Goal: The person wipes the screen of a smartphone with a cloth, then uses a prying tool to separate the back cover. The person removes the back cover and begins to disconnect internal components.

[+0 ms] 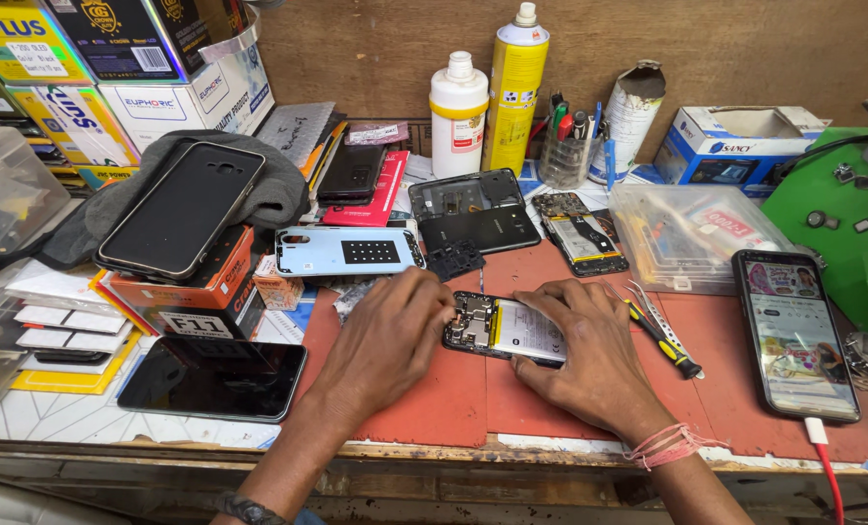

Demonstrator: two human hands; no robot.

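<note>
An opened phone [508,328] with its back cover off lies on a red work mat [434,403], showing a circuit board at its left end and a white battery. My left hand [387,337] rests on the mat with its fingertips on the phone's left, circuit-board end. My right hand [589,335] presses down on the phone's right side and lower edge, fingers spread around the battery. Neither hand lifts the phone. A pale blue back cover [346,251] lies just beyond my left hand.
A black-screened phone [212,377] lies left of the mat. A lit phone on a red cable [795,333] lies at right. A screwdriver [662,340] and tweezers [653,306] sit beside my right hand. Disassembled phone parts [478,209], bottles [458,115], boxes and a clear parts case [691,233] crowd the back.
</note>
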